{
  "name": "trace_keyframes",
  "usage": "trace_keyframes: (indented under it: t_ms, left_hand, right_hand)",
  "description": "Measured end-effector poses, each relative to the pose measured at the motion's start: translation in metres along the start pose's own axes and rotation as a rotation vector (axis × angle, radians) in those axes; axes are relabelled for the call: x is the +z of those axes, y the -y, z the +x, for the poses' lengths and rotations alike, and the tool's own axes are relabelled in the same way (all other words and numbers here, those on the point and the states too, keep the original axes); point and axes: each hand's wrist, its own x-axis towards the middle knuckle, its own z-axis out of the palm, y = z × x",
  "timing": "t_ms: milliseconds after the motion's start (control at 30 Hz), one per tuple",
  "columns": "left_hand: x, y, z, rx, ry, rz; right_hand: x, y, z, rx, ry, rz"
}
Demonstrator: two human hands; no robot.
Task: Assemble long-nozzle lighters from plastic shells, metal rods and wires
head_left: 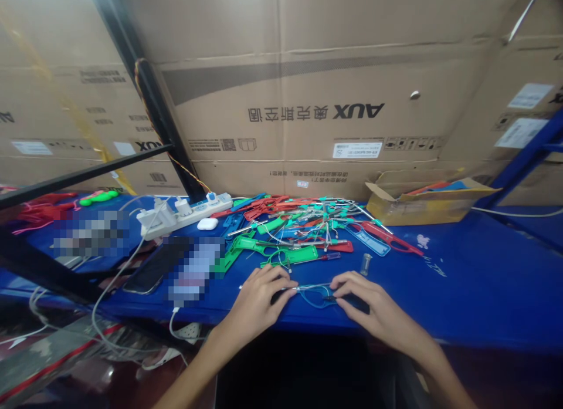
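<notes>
Near the front edge of the blue table, my left hand (264,296) is closed on a thin metal rod. A blue plastic lighter part (317,297) with a loop-shaped handle lies between my two hands, beside the rod. My right hand (367,298) pinches the right end of this blue part, where a small dark piece shows at the fingertips. Just beyond my hands is a pile of red, green and blue lighter casings (303,255) with metal rods and white wires. A screwdriver (328,257) with a reddish handle lies at the pile's near side.
On the blue table (484,280), an open carton (422,206) stands at the back right. A small clear cylinder (365,264) is beyond my right hand. Leftward are a power strip (189,218), an earphone case (207,223), phones (156,265) and a black metal post (44,268). Cardboard forms the back wall.
</notes>
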Motion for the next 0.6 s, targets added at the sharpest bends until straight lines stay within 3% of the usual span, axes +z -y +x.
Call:
trace_keyframes:
  t_ms: [200, 600]
  left_hand:
    - [0.000, 0.000, 0.001, -0.005, 0.010, -0.024]
    - [-0.002, -0.001, 0.000, -0.013, 0.052, -0.031]
  right_hand:
    - [0.004, 0.001, -0.002, -0.008, -0.032, -0.098]
    - [0.017, -0.013, -0.023, -0.169, -0.150, -0.413]
